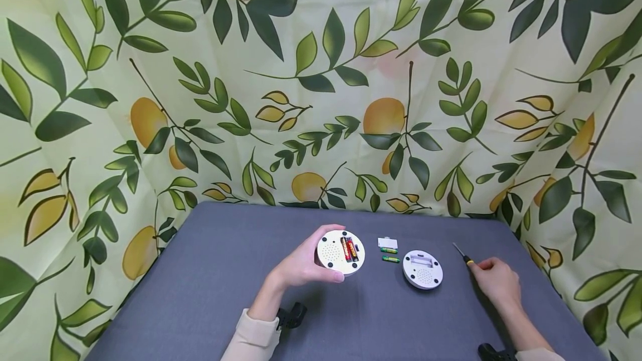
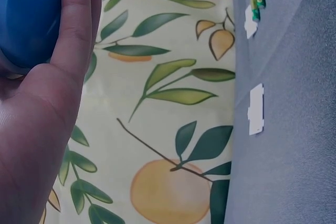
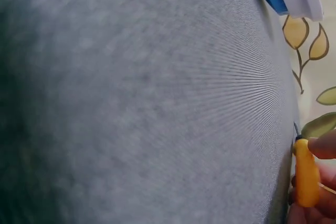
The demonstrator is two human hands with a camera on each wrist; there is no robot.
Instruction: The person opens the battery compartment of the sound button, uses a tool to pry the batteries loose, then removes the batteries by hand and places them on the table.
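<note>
My left hand (image 1: 303, 258) grips a round white battery device (image 1: 332, 253) by its rim, above the table. Its underside faces me, with two red batteries (image 1: 349, 249) lying in the uncovered compartment; its other side is a blue dome (image 2: 31, 19). On the right, my right hand (image 1: 499, 280) holds a screwdriver (image 1: 466, 256) by its yellow handle (image 3: 306, 174), the thin shaft pointing away to the left. Between the hands a second round white device (image 1: 423, 274) lies underside up, its battery compartment (image 1: 421, 261) bare.
Two green batteries (image 1: 390, 259) lie beside a white battery cover (image 1: 388, 243) behind the second device. In the left wrist view another white cover (image 2: 256, 109) lies on the grey table (image 1: 220, 272). A leaf-patterned cloth (image 1: 321, 99) stands around the table's back and sides.
</note>
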